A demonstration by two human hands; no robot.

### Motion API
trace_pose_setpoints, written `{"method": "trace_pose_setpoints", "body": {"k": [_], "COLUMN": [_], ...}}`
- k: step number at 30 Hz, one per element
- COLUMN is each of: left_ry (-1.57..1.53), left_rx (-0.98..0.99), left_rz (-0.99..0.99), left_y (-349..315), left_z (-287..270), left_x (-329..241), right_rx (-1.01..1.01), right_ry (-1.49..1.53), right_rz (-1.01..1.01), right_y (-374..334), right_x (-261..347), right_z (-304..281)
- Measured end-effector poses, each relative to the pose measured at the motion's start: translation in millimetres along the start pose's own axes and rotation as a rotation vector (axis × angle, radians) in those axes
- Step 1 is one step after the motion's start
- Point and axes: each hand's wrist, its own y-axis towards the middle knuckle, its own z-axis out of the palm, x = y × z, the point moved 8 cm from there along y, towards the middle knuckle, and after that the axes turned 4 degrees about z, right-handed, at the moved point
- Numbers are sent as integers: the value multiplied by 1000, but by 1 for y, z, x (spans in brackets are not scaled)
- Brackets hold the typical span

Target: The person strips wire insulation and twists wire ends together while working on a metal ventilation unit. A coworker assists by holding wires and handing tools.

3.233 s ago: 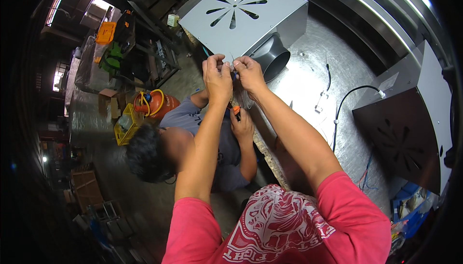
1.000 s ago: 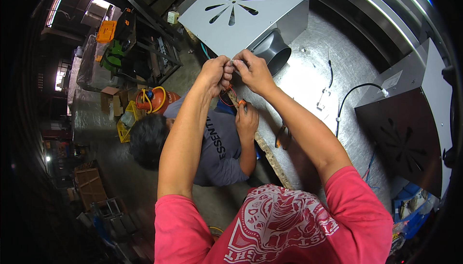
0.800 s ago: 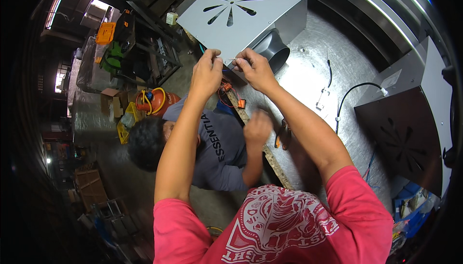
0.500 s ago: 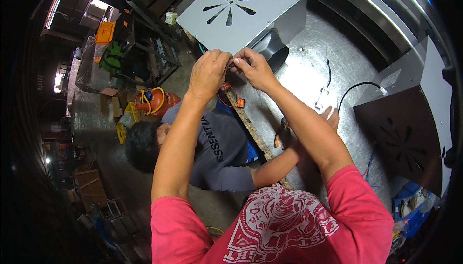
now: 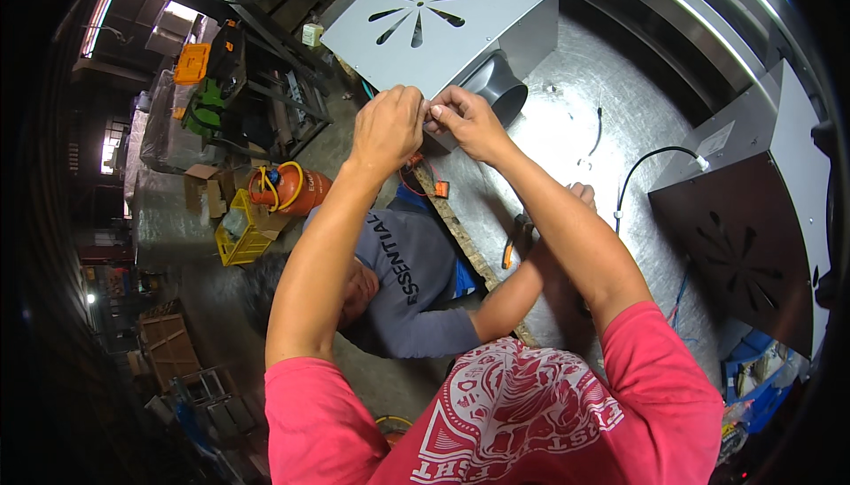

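Both my hands meet at the near corner of a grey metal housing point(image 5: 518, 33) with a flower-shaped vent. My left hand point(image 5: 388, 126) is closed, its fingertips pressed together. Against it, my right hand point(image 5: 472, 124) pinches with thumb and forefinger. What lies between the fingertips is too small and covered to name. A teal wire point(image 5: 367, 89) shows beside the left hand, at the housing's edge. Just right of my right hand a dark round duct collar point(image 5: 498, 88) sticks out of the housing. Below my hands hangs a red wire with an orange connector point(image 5: 441, 188).
A co-worker in a grey shirt point(image 5: 403, 263) leans in from the left, one hand point(image 5: 582, 192) on the metal table point(image 5: 567, 77) beyond my right forearm. Orange-handled pliers point(image 5: 511, 250) lie near that arm. A second housing point(image 5: 739, 219) with a black cable stands right. An orange gas cylinder point(image 5: 297, 188) stands left.
My hands stay nearly in place, still pinching together. The co-worker's head has shifted right and down, and their hand has drawn back left; the white connector beside it no longer shows.
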Motion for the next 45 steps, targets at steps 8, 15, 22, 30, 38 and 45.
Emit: {"method": "trace_pose_setpoints", "body": {"k": [8, 15, 22, 30, 38, 45], "left_ry": [-227, -460, -115, -13, -220, -393], "left_rx": [100, 51, 59, 19, 107, 281], "left_rz": [-462, -409, 208, 179, -310, -549], "left_y": [0, 1, 5, 5, 10, 8], "left_z": [16, -3, -13, -2, 16, 20], "left_x": [19, 21, -13, -12, 17, 35], "right_rx": [-21, 19, 107, 187, 91, 133], "right_ry": [-36, 56, 86, 135, 43, 4], "right_rz": [-8, 47, 131, 161, 157, 145], "right_y": [-2, -1, 0, -1, 1, 4], "right_x": [-1, -4, -8, -11, -4, -3], "right_z": [-2, -3, -7, -4, -9, -11]}}
